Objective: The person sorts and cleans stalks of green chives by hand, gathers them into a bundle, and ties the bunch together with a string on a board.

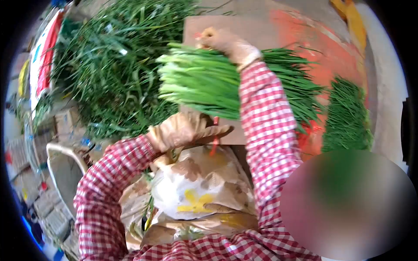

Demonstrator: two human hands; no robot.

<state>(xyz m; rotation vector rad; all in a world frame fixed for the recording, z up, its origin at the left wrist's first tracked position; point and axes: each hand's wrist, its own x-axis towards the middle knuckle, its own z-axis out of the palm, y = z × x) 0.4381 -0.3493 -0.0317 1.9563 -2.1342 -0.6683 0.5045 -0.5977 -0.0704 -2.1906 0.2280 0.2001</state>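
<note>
A thick bunch of long green leaves, like garlic chives (200, 78), lies crosswise on a brown board (230, 138), pale cut ends to the left. At the bunch's far side, my gloved right hand (222, 41) has its fingers curled in a pinch, with a bit of red at their tips. My gloved left hand (176, 130) is at the near side, fingers bent and one digit pointing right. A narrow red tie (215, 137) crosses by that digit and hangs down. How the tie runs beneath the leaves is hidden.
Loose green leaves (122, 65) are heaped at the left. Another chive bundle (346, 115) rests at the right by an orange-red sheet (320, 56). A pale chair frame (65, 150) stands at the lower left. A blurred patch covers the lower right.
</note>
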